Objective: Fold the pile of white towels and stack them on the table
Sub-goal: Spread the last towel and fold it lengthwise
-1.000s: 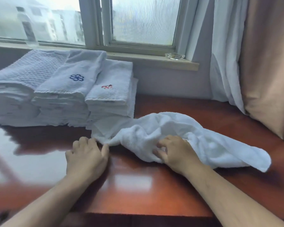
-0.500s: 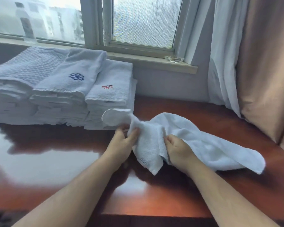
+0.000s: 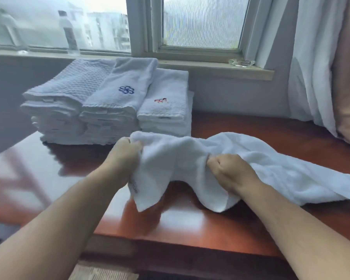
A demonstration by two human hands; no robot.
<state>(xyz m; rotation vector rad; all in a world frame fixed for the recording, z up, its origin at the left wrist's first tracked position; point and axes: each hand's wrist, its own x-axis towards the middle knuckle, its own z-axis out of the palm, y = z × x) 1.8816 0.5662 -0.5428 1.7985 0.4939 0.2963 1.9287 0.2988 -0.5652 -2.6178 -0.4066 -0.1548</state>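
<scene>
A loose white towel [image 3: 271, 164] lies crumpled across the glossy red-brown table [image 3: 190, 227]. My left hand [image 3: 123, 158] grips its upper left edge and my right hand [image 3: 230, 174] grips the same edge further right, both fists closed on the cloth. Between the hands the towel is lifted off the table, two corners hanging down. The rest trails away to the right on the tabletop. Behind, at the back left, stand three side-by-side stacks of folded white towels [image 3: 109, 110], one topped with a blue emblem, one with a red emblem.
A window sill [image 3: 210, 67] runs behind the table with a small glass dish [image 3: 241, 62] and clear bottles [image 3: 70, 31] on it. White and beige curtains [image 3: 321, 67] hang at the right, reaching the table's back right corner. The table's near edge is below my forearms.
Both hands have risen and spread apart along the towel's edge, lifting it off the table. A second ago the left hand lay flat on the table beside the towel.
</scene>
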